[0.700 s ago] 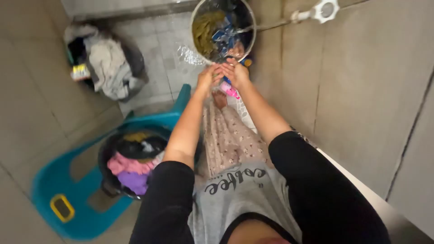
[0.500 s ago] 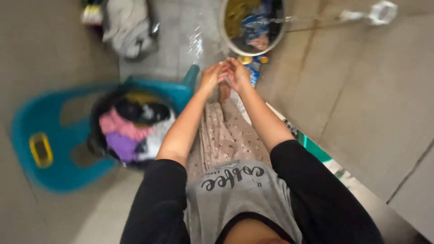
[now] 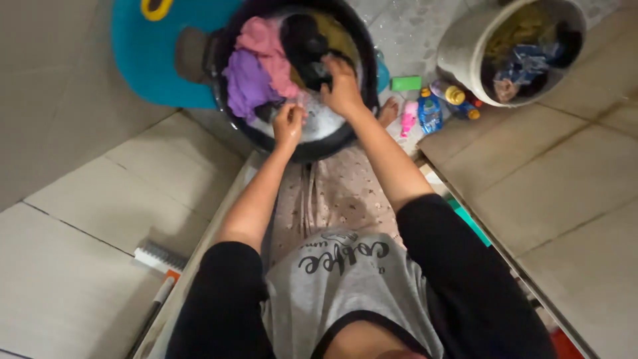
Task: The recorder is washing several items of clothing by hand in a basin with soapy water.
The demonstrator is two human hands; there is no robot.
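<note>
Two hands inside black basin [image 3: 232, 119]: right hand [image 3: 342, 90] clamped on black garment [image 3: 307, 46] at basin centre; left hand [image 3: 289, 123] fisted on wet cloth near basin's front rim, steadying load.

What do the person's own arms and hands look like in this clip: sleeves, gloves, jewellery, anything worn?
Both arms wear black sleeves pushed up to about the elbow, so the forearms are bare. The left hand and right hand are bare too, with no gloves. No watch, bracelet or ring is visible, though the picture is too soft to rule out a small ring.
</note>
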